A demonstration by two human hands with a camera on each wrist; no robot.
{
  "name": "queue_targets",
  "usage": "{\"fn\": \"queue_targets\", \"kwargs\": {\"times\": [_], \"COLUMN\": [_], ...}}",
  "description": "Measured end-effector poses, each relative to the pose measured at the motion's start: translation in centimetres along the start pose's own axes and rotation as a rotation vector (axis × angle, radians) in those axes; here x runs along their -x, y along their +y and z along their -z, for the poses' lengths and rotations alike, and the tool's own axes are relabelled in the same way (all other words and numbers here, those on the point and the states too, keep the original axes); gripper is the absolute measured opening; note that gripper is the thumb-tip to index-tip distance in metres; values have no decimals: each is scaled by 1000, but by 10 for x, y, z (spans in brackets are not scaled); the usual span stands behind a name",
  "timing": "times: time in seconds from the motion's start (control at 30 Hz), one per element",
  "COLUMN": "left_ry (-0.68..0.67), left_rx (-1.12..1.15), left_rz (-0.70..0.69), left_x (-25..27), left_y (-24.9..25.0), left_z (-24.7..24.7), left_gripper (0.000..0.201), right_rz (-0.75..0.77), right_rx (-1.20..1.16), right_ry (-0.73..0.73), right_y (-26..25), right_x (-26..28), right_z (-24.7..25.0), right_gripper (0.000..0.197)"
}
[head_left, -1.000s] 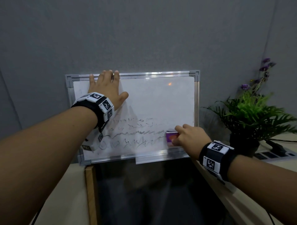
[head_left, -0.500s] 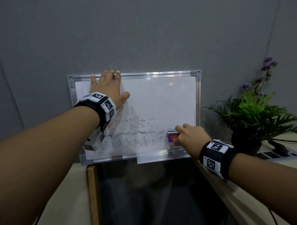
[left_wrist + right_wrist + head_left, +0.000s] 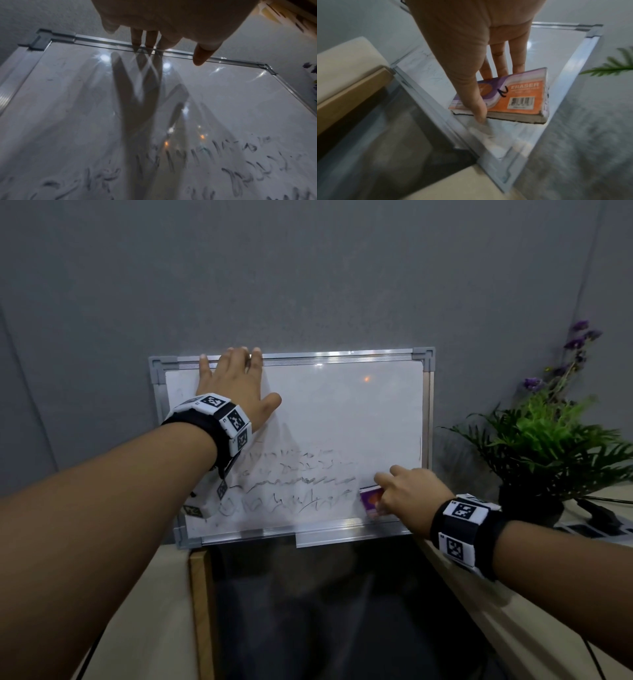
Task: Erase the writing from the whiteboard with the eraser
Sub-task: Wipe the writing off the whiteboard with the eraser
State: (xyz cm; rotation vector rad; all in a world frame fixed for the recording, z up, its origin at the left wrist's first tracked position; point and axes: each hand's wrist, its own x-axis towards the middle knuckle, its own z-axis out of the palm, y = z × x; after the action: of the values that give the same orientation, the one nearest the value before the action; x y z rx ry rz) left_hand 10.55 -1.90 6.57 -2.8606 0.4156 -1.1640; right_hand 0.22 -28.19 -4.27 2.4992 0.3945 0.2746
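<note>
While the left hand lies flat, fingers spread, on the whiteboard top edge, the right hand pinches the eraser against the board's lower right, thumb and fingers on opposite sides. Smeared writing fills the lower left; exact words unreadable, probably half-wiped.

Smeared grey writing on the silver-framed whiteboard too smudged to read, its left end hidden behind the left hand's wrist, orange-and-purple rectangular eraser half covered by the right hand, small print on its label illegible, potted green fern cut off at the right edge.
</note>
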Motion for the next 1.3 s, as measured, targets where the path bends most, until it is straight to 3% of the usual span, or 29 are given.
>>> {"fn": "queue_targets", "kwargs": {"times": [0.2, 0.43, 0.63, 0.77, 0.97, 1.1, 1.2, 1.3], "left_ry": [-3, 3, 0, 8, 0, -7, -4, 2], "left_rx": [-1, -1, 0, 3, -2, 5, 5, -2], "left_rz": [2, 1, 2, 5, 5, 4, 2, -2], "left_x": [0, 0, 0, -1, 0, -1, 0, 0], "left_y": [1, 1, 1, 2, 1, 1, 1, 1], "left_z": [1, 0, -1, 0, 1, 1, 1, 1], "left_gripper": [78, 78, 79, 78, 78, 78, 77, 78], "right_rz": [-113, -58, -214, -210, -227, -397, -421, -454], "right_rx": [-58, -79, -110, -137, -220, -318, -360, -406], "right_ry": [104, 80, 147, 194, 155, 345, 400, 347], "right_y": [6, -12, 14, 0, -18, -10, -12, -28], "right_x": [-3, -7, -4, -17, -12, -5, -16, -31], "right_z": [11, -1, 13, 22, -1, 12, 19, 16], "right_gripper": [33, 30, 26, 19, 13, 50, 39, 27]}}
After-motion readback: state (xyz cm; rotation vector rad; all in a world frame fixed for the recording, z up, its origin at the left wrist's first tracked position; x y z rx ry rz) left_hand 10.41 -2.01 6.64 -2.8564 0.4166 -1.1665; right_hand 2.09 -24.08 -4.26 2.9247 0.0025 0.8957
